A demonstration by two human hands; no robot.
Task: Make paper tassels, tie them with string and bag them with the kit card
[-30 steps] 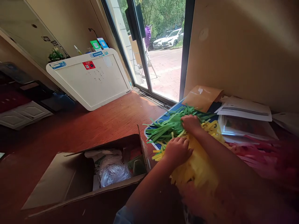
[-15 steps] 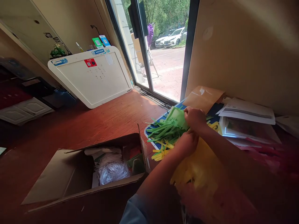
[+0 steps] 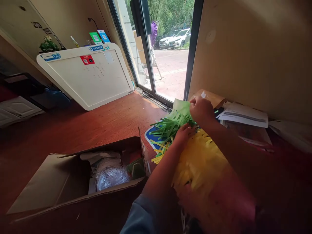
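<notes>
A green sheet with one edge cut into long strips (image 3: pixel 181 106) lies over the far end of a blue board (image 3: pixel 151 130). Its upper part is pinched in my right hand (image 3: pixel 201 110), whose fingers are closed at the sheet's edge. My left hand (image 3: pixel 183 136) rests lower on the green strips, fingers stretched out along them. Yellow sheeting with fringed ends (image 3: pixel 200 156) spreads under and beside my wrists. Nearer to me it runs into reddish-pink sheeting (image 3: pixel 229 201), dim in shadow.
An opened cardboard box (image 3: pixel 68 182) stands to the left, holding shiny clear shredded filler (image 3: pixel 112 178). Papers (image 3: pixel 246 114) and a brown envelope (image 3: pixel 212 97) lie along the wall at right. Beyond are a white panelled counter (image 3: pixel 90 78) and a glass door (image 3: pixel 170 74).
My left hand has let its pinch go and lies flatter on the strips. The green sheet's top now rises further up, held by my right hand. The view has shifted slightly.
</notes>
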